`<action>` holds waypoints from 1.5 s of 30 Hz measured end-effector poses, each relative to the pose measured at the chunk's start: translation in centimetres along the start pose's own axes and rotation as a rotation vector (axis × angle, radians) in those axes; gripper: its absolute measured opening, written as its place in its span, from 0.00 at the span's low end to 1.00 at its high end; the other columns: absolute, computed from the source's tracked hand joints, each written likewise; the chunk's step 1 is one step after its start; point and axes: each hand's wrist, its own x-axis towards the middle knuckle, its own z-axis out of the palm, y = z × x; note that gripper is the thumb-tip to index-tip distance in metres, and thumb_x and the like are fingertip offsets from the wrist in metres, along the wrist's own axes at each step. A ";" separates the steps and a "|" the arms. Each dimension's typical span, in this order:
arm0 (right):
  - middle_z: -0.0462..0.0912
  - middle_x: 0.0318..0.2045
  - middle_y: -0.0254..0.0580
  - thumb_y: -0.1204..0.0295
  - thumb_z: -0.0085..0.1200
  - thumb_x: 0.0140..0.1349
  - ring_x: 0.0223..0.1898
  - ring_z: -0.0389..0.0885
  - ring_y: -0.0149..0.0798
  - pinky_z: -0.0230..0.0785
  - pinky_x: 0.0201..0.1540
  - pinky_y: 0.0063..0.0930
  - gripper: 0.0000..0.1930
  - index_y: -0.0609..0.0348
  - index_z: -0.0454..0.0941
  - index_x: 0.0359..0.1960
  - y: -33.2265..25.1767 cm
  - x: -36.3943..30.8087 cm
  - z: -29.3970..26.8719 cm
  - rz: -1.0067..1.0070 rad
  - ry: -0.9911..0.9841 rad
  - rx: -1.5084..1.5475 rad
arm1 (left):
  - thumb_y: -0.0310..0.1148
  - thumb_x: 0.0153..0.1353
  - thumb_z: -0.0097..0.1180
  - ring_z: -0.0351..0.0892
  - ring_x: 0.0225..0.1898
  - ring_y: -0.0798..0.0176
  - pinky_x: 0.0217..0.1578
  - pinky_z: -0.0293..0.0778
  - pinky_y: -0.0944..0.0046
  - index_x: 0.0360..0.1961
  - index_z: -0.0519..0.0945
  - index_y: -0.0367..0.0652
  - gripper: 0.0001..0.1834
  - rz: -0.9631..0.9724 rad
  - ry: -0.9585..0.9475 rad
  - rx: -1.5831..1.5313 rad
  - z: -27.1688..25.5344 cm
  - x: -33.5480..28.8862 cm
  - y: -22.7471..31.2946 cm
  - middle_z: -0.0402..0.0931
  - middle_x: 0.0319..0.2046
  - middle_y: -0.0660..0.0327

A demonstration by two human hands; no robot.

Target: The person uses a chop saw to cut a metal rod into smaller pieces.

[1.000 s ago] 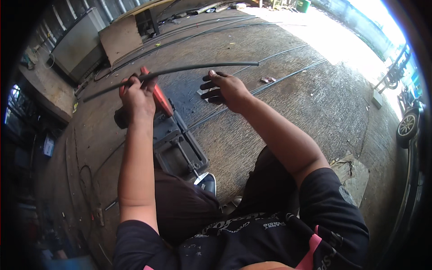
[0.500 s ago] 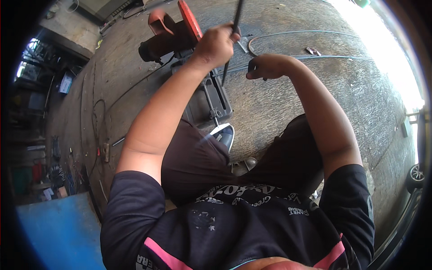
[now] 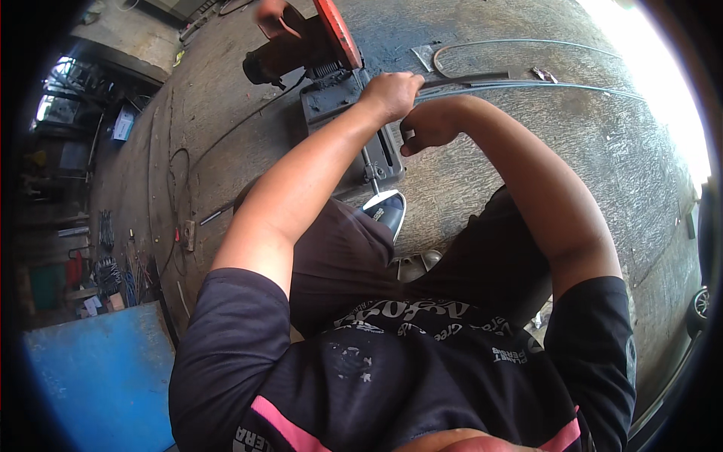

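Just right of the cut-off saw's base, my left hand [image 3: 393, 96] is closed around a dark flat metal bar [image 3: 474, 78], which sticks out to the right above the floor. My right hand [image 3: 435, 124] is close beside it, slightly nearer to me. Its fingers are curled round something small that I cannot make out. The cut-off saw [image 3: 343, 34] has a red blade guard, a dark motor and a reddish handle. Its grey base [image 3: 320, 105] rests on the floor, with a clamp screw [image 3: 369, 162] pointing toward my shoe.
Long thin bluish rods [image 3: 580, 88] lie on the concrete floor to the right, near a crumpled wrapper [image 3: 544, 74]. A cable [image 3: 233, 135] runs across the floor on the left. At the lower left is a blue panel [image 3: 98, 377]. My shoe [image 3: 388, 211] is by the saw base.
The bar has swung from steeply raised to nearly level, pointing right. My left hand has come down and right; my right hand has moved left and slightly down, close to it.
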 end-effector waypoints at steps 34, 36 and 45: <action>0.80 0.39 0.47 0.47 0.49 0.61 0.35 0.82 0.41 0.79 0.36 0.35 0.29 0.64 0.75 0.47 1.7 -1.0 -1.5 0.027 0.167 0.161 | 0.29 0.57 0.53 0.76 0.38 0.41 0.38 0.72 0.52 0.34 0.76 0.36 0.07 -0.131 0.312 -0.223 -5.2 -5.5 -1.4 0.77 0.31 0.46; 0.81 0.39 0.49 0.49 0.52 0.60 0.35 0.82 0.42 0.77 0.36 0.35 0.27 0.63 0.76 0.46 0.5 -1.0 -2.4 0.018 0.212 0.221 | 0.28 0.56 0.53 0.76 0.38 0.41 0.38 0.72 0.52 0.34 0.76 0.36 0.07 -0.099 0.384 -0.248 -7.0 -7.0 -1.0 0.77 0.31 0.46; 0.82 0.40 0.52 0.57 0.60 0.55 0.44 0.80 0.51 0.70 0.48 0.38 0.22 0.58 0.77 0.46 -6.9 3.1 -3.9 -0.361 0.803 0.155 | 0.29 0.67 0.46 0.81 0.33 0.63 0.36 0.80 0.64 0.38 0.74 0.35 0.08 -0.378 0.522 -0.535 -20.8 -12.2 -3.6 0.78 0.30 0.59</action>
